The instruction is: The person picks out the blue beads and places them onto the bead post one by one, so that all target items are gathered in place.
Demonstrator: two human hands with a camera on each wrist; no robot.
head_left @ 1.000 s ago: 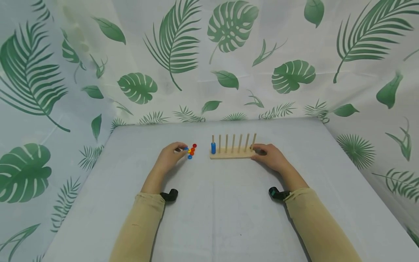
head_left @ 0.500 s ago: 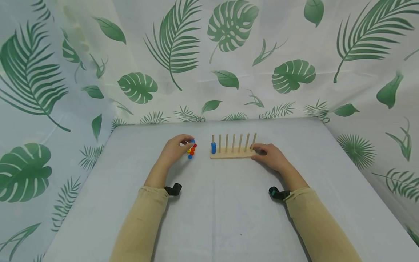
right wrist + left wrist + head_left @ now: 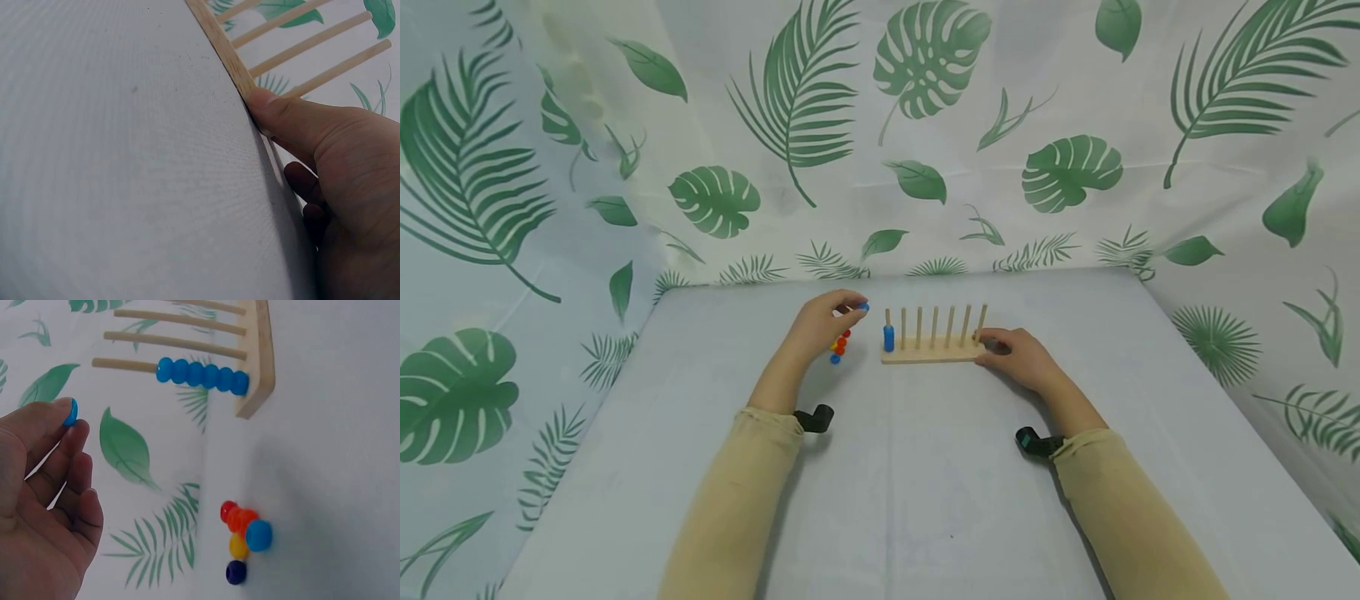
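Observation:
My left hand [image 3: 820, 327] pinches a blue bead [image 3: 72, 412] between thumb and index finger, raised to the left of the wooden peg stand [image 3: 932, 356]. Several blue beads [image 3: 203, 375] are stacked on the leftmost peg, whose top [image 3: 122, 364] stays bare above them. The held bead is apart from that peg. At the stand's right end, my right hand [image 3: 1021, 358] grips the base, its thumb [image 3: 275, 109] pressed on the front edge. The other pegs in the head view carry no beads.
Loose beads lie on the white-covered table [image 3: 925, 475] left of the stand: a red one [image 3: 227, 510], orange [image 3: 244, 519], light blue [image 3: 259, 535], yellow [image 3: 238, 545] and dark blue [image 3: 235, 572]. A leaf-patterned curtain [image 3: 970, 183] rises behind the table.
My left hand has picked a blue bead out of the loose group and carried it up and right, near the leftmost peg. My right hand and the stand have stayed in place.

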